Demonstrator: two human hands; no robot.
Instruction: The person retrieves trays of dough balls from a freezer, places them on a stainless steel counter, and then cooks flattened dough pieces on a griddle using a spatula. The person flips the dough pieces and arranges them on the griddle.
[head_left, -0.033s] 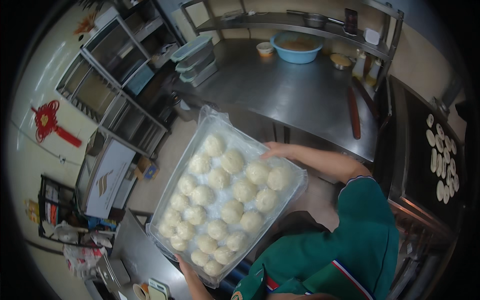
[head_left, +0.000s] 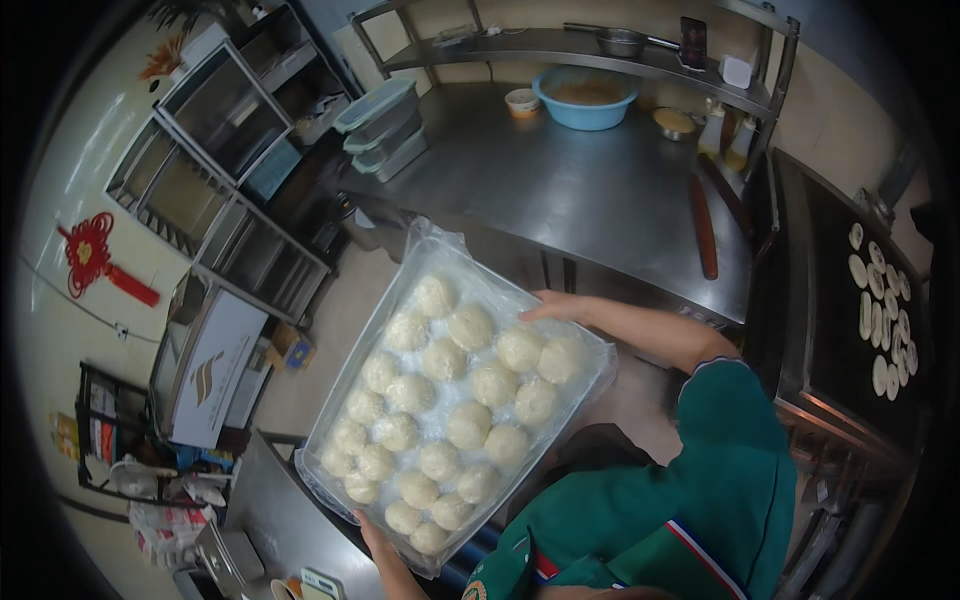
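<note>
My left hand (head_left: 372, 538) grips the near-left edge of a pale rectangular tray (head_left: 498, 303), its fingers partly hidden beneath. At the tray's far right side my right hand (head_left: 553, 307) holds the rim, thumb on top. Both hands keep the tray up in front of my body, slanted across the view. Several round, pale dough balls (head_left: 443, 360) lie in it, some touching each other. Clear plastic film (head_left: 437, 240) covers the dough and bunches past the tray's corners.
Ahead stands a steel worktable (head_left: 560, 190) with a blue basin (head_left: 585, 100), stacked lidded containers (head_left: 385, 120) and a long brown stick (head_left: 703, 230). Flat dough pieces (head_left: 880, 310) lie on a dark griddle (head_left: 815, 270) at right. Another steel table (head_left: 290, 510) is at lower left; racks (head_left: 230, 120) stand beyond.
The whole view has shifted very slightly. Both hands keep the same hold on the tray.
</note>
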